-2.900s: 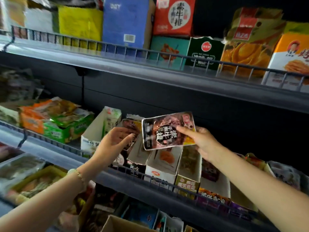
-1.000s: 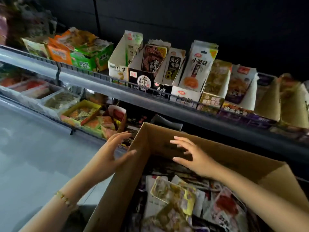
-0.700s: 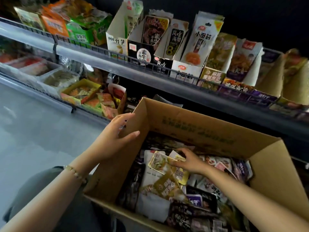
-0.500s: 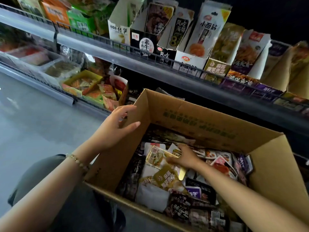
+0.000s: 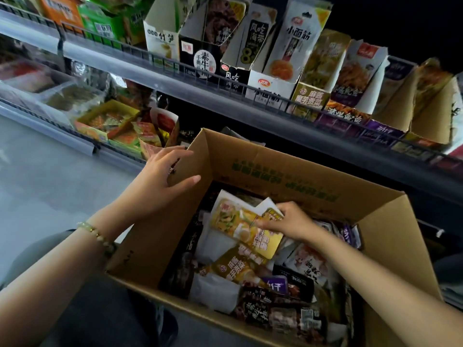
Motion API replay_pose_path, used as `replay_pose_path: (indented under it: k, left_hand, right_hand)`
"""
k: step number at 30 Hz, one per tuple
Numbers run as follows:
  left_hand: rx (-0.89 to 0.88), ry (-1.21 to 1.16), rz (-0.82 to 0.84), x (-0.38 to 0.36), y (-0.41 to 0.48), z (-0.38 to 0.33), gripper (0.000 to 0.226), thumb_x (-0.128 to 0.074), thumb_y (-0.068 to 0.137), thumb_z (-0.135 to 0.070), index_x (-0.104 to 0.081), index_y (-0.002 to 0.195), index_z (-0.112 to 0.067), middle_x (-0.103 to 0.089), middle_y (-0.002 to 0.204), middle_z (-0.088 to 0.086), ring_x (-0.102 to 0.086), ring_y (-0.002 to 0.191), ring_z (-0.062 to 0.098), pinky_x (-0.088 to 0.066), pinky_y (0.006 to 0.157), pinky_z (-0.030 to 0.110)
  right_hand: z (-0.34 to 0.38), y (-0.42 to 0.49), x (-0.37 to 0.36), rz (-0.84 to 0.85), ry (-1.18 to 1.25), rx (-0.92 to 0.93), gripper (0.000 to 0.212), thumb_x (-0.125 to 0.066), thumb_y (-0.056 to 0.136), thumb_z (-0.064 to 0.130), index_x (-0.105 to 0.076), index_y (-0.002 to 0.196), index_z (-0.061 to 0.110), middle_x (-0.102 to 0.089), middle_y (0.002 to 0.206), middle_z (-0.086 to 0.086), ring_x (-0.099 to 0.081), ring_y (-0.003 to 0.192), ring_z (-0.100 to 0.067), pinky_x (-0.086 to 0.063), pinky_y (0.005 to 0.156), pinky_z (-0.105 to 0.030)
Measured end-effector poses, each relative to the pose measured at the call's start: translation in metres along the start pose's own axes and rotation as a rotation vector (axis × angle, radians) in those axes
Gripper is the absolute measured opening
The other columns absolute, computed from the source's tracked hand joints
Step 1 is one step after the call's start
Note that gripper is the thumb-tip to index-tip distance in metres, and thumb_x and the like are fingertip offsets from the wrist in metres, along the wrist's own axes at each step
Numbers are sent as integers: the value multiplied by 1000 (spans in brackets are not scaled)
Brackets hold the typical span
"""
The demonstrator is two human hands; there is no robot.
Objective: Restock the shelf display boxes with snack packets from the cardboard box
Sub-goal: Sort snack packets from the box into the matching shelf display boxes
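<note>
While left hand (image 5: 160, 176) rests spread on cardboard box (image 5: 275, 171) wall | right hand (image 5: 290, 221) pinches yellow packet (image 5: 240, 224) inside

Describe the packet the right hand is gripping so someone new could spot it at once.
Start at the open cardboard box below the shelf. On top of the pile, toward its far left, lies the yellow packet, its right edge pinched by the right hand. It is the brightest packet there, with green vegetables pictured on it; the gold packet nearer the camera is darker.
</note>
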State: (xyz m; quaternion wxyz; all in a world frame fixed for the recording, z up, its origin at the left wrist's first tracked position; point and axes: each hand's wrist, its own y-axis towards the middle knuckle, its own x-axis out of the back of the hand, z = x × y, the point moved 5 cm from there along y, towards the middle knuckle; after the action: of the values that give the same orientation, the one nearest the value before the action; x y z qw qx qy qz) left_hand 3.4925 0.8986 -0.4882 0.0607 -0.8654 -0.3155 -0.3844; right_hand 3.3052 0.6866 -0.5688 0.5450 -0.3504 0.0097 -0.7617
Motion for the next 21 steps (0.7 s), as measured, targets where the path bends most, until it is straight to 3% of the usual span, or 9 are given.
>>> replay_pose_path:
  k: [4, 8, 10, 13, 17, 21]
  left_hand:
    - [-57, -8, 27, -9, 15, -42, 84, -51, 71, -68, -35, 143, -29, -38, 146, -7, -32, 136, 12, -32, 110, 33]
    - [44, -196, 308, -55, 32, -78, 108, -65, 62, -64, -20, 150, -22, -38, 148, -7, -37, 131, 2, -33, 104, 19]
    - [74, -346, 444, -77, 37, -92, 93, -74, 65, -49, -32, 143, -17, -55, 137, -2, -56, 116, -1, -45, 96, 15]
    - [89, -516, 548, -101, 38, -110, 43, -76, 78, -20, -58, 117, -17, -72, 107, -5, -68, 95, 2, -52, 78, 13]
    - [189, -616, 607, -124, 31, -108, 38, -77, 76, -18, -63, 111, -16, -74, 105, 0, -71, 96, 15, -56, 83, 29]
    - [257, -623, 712, -135, 21, -108, 29, -73, 80, -11, -68, 108, -13, -74, 104, 0, -71, 96, 15, -56, 78, 23]
  right_hand:
    - [31, -32, 54, -154, 142, 74, 11, -77, 76, 17, -69, 83, 13, -72, 66, 6, -67, 60, -3, -51, 55, -17]
    - [47, -59, 84, -145, 284, 84, 12, -75, 76, 8, -69, 85, 13, -75, 75, 1, -70, 64, -8, -54, 56, -18]
    - [46, -68, 91, -163, 385, 89, 13, -74, 74, 6, -69, 83, 14, -75, 79, -3, -71, 65, -10, -55, 57, -18]
    - [37, -74, 95, -213, 539, 112, 17, -74, 67, 11, -70, 84, 13, -75, 79, -5, -71, 68, -13, -57, 61, -22]
    - [22, -73, 92, -267, 658, 133, 21, -73, 66, 18, -71, 85, 11, -75, 80, -6, -70, 67, -14, -56, 62, -24]
    - [21, -70, 84, -235, 604, 165, 23, -75, 70, 17, -71, 91, 9, -75, 84, -6, -70, 71, -14, -56, 62, -24]
